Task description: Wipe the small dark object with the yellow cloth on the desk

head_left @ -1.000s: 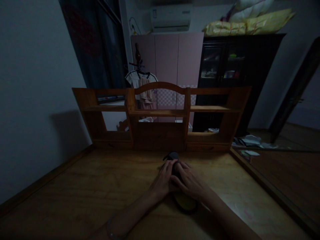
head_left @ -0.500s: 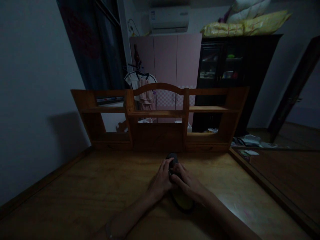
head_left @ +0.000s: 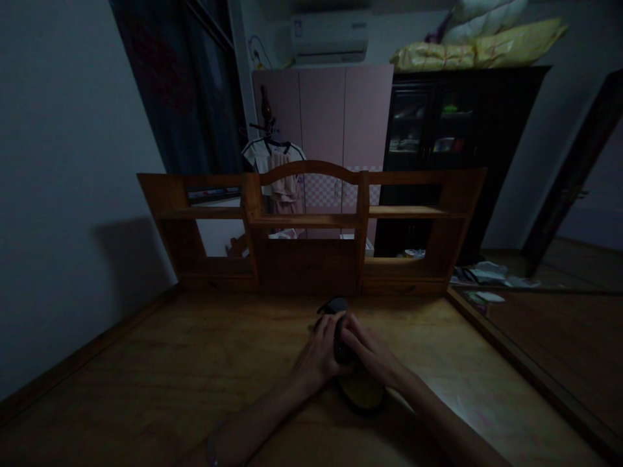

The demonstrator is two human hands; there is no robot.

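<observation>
A small dark object (head_left: 338,310) with a yellowish rounded underside (head_left: 361,393) lies on the wooden desk (head_left: 195,363), perhaps a shoe; the room is too dim to say. Both hands are on it. My left hand (head_left: 318,353) curls round its left side with fingers bent. My right hand (head_left: 372,355) covers its right side, fingertips pressed against the dark top beside the left hand's fingers.
A wooden shelf unit (head_left: 311,227) with several compartments stands along the desk's back edge. A raised wooden rim (head_left: 525,366) borders the desk on the right. Behind are a pink wardrobe (head_left: 324,113), a dark glass-door cabinet (head_left: 438,136) and hanging clothes (head_left: 277,168).
The fingers of both hands have shifted slightly on the dark object, and the yellowish underside shows a little more. The arms stay in the same place.
</observation>
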